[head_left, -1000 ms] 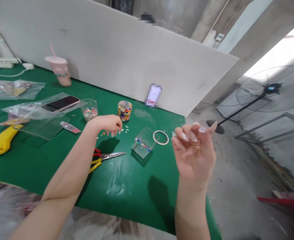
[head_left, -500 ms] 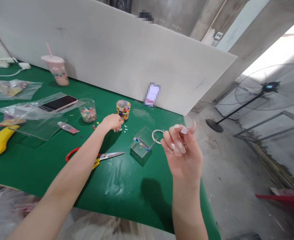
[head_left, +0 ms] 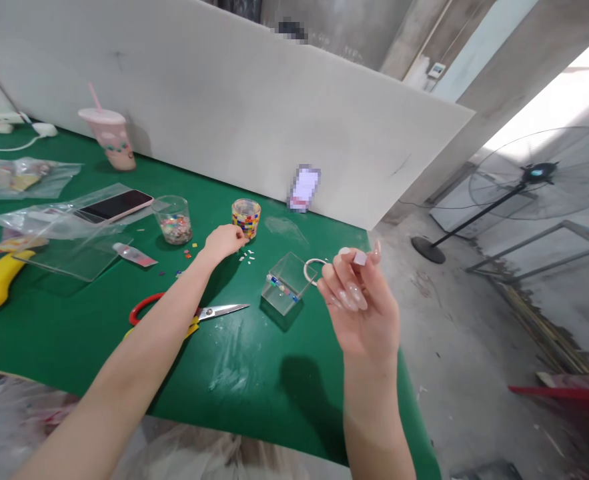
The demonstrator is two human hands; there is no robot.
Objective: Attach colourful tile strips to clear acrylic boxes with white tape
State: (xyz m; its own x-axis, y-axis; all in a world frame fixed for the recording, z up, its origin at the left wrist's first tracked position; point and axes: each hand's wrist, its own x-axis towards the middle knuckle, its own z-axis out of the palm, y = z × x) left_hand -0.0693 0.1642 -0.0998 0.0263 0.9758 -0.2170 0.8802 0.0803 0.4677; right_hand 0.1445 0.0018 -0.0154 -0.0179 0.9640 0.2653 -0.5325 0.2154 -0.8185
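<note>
**Inspector:** Right hand [head_left: 361,313], nearest the camera: condition?

**Assistant:** It is raised with the palm toward the camera. The thumb and forefinger tips are closed on a pale square chip [head_left: 359,257], and the other fingers are loosely spread. The metal ring [head_left: 305,271] lies just behind those fingertips. The clear box [head_left: 287,283] sits just beside the ring, with a coloured row along its front edge.

**Inspector:** Left hand?

**Assistant:** The left hand [head_left: 223,241] reaches farther out. Its fingers are curled down together over the loose chips [head_left: 247,255]. I cannot tell whether they clamp one. The mosaic cup [head_left: 246,218] stands just past the fingertips.

**Inspector:** Step in hand?

**Assistant:** In my judgement, chip selection. The next move calls for a fine pinch on a single chip without scattering its neighbours.
</note>
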